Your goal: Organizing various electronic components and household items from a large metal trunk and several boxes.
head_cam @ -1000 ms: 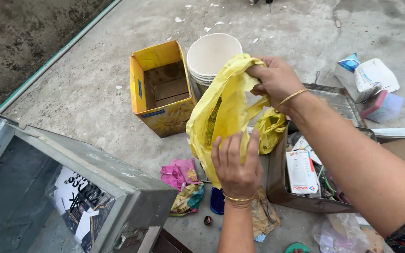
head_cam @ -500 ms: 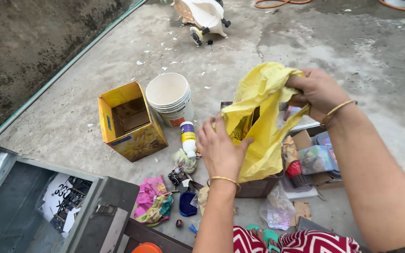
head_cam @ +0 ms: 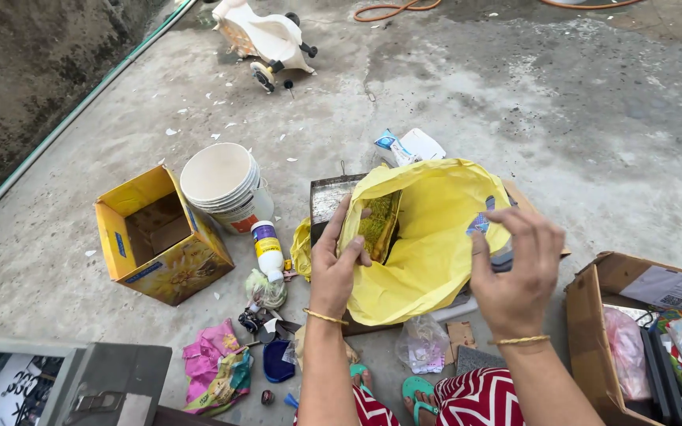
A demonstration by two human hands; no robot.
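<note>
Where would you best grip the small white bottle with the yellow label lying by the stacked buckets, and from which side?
Probably around the middle of the white bottle, from above. It lies on its side on the concrete floor, body exposed on top, with the stacked white buckets close behind its cap and a crumpled clear bag at its base. Fingers closing across the round body meet neither.

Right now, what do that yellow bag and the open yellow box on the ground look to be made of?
The yellow bag looks like thin plastic film: it crumples and sags softly. The yellow box looks like cardboard, with printed outer faces, raw brown inside and stiff folded flaps.
</note>
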